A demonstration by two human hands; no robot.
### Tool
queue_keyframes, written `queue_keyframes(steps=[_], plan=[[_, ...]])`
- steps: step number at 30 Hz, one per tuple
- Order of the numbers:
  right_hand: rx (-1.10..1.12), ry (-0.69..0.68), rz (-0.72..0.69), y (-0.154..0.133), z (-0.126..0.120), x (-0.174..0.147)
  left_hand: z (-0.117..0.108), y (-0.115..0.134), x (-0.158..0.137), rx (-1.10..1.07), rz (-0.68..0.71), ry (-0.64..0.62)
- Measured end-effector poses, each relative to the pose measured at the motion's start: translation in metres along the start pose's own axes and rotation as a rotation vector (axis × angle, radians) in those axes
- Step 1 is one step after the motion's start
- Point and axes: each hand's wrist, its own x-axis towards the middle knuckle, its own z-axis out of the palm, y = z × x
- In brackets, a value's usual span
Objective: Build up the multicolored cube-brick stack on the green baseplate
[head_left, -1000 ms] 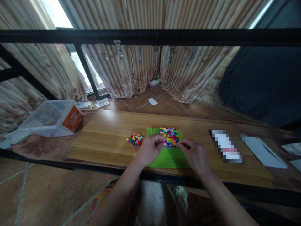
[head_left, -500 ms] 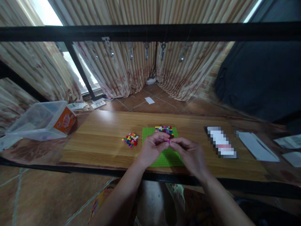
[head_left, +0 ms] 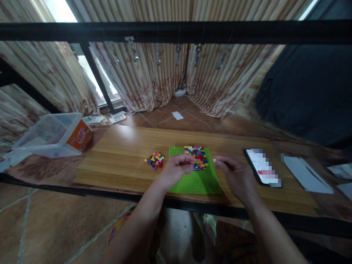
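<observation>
A green studded baseplate [head_left: 196, 183] lies on the table in front of me. On its far part stands a block of small multicoloured building bricks [head_left: 199, 152]. My left hand [head_left: 176, 170] hovers over the plate's left half, thumb and fingers pinched together beside the block's left front edge; what they hold, if anything, is hidden. My right hand [head_left: 238, 178] is just right of the plate. Its thumb and forefinger pinch a small white brick [head_left: 215, 160]. To the left of the plate lies a loose cluster of coloured bricks [head_left: 154, 160].
A phone [head_left: 261, 167] lies on the wooden table [head_left: 121, 157] to the right, with white paper [head_left: 306, 174] beyond it. At the far left is a clear plastic bin [head_left: 52, 134] with an orange label. A dark bar [head_left: 176, 33] crosses above the table's far side.
My hands have parted. The right has moved right, and a white brick now shows in its fingers. The pink brick seen between the fingertips before is out of sight; more of the brick block shows.
</observation>
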Motion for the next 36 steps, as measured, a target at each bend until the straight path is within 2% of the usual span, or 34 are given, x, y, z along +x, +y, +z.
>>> queue_keyframes(steps=[6,13,18,28,36], plan=[[-0.296,-0.149,-0.21,0.003,0.009,-0.001,-0.005,-0.009,-0.005,0.111,-0.111,-0.181],[-0.369,-0.171,-0.301,0.01,0.017,0.0,0.008,-0.026,-0.006,0.214,-0.057,-0.251],[-0.324,-0.111,-0.192,0.015,0.02,0.002,0.016,-0.032,-0.005,0.257,-0.062,-0.276],[-0.065,-0.101,0.088,0.022,0.022,0.004,0.02,-0.033,-0.004,0.253,-0.054,-0.273],[0.145,-0.011,0.296,0.02,0.033,0.009,0.021,-0.033,-0.005,0.239,-0.034,-0.258]])
